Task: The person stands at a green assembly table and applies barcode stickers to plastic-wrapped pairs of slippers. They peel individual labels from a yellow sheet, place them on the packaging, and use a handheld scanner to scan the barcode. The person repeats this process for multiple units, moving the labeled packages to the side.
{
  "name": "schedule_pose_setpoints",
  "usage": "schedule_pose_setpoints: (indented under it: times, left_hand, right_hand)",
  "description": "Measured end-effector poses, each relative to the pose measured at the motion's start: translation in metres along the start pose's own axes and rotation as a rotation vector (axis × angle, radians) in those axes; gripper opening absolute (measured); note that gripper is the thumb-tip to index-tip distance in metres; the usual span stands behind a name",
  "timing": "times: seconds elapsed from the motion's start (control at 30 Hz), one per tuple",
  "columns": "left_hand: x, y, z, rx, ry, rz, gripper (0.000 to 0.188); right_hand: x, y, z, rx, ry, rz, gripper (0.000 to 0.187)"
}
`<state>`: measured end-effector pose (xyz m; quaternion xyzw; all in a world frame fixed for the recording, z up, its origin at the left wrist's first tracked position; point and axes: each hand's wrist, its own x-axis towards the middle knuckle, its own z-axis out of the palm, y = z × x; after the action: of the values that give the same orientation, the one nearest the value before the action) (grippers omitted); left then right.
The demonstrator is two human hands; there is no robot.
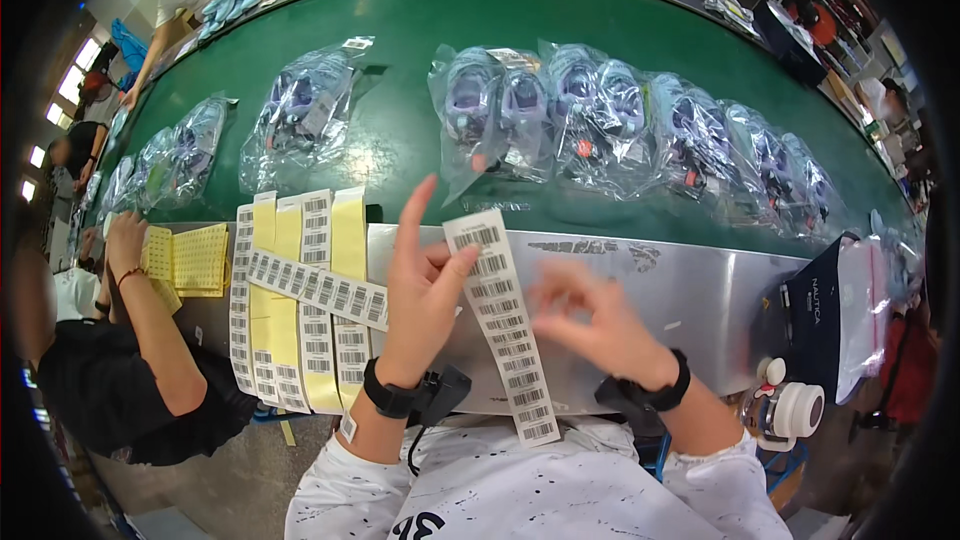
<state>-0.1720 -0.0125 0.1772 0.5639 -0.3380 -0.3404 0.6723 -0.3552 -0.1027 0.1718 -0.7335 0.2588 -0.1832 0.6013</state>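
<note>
Pinching the long white strip of barcode stickers (505,325) near its top, the left hand (425,290) keeps thumb closed and forefinger raised toward twelve o'clock; the right hand (595,325), at three o'clock, is blurred, fingers loosely curled, its grip unclear. Peeling works best slowly, with the strip taut over the grey metal ledge (690,285).

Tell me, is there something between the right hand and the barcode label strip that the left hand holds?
Nothing visible. The left hand holds the barcode label strip up, and the blurred right hand is just beside it with only bare metal ledge behind.
</note>
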Motion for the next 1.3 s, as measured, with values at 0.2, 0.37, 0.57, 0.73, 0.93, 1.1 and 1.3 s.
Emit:
schedule_pose_setpoints:
  times: [0.2, 0.37, 0.57, 0.73, 0.93, 1.1, 1.3]
  left_hand:
    - [-0.008, -0.007, -0.002, 0.082, -0.094, 0.001, 0.034]
    - [-0.009, 0.001, -0.007, 0.108, -0.096, -0.046, 0.027]
    - [-0.003, -0.006, -0.016, 0.191, -0.129, -0.018, 0.026]
    - [0.002, -0.008, -0.017, 0.327, -0.225, 0.050, 0.027]
    - [-0.001, -0.017, -0.009, 0.108, -0.111, -0.116, 0.025]
    - [-0.002, -0.034, 0.002, -0.033, -0.103, -0.206, 0.036]
    - [0.005, -0.043, 0.007, -0.117, 0.010, -0.292, 0.044]
  right_hand:
    - [0.049, -0.014, 0.005, -0.127, 0.097, -0.413, 0.027]
    - [0.059, -0.011, 0.003, -0.050, 0.100, -0.365, 0.016]
    - [0.060, -0.017, 0.006, -0.227, 0.179, -0.417, 0.010]
    - [0.066, -0.011, -0.002, -0.085, 0.110, -0.387, 0.009]
    - [0.068, -0.007, -0.002, -0.411, 0.173, -0.679, 0.011]
    - [0.070, 0.010, -0.006, -0.576, 0.199, -0.794, 0.016]
    - [0.065, -0.024, -0.026, -0.223, 0.173, -0.554, 0.006]
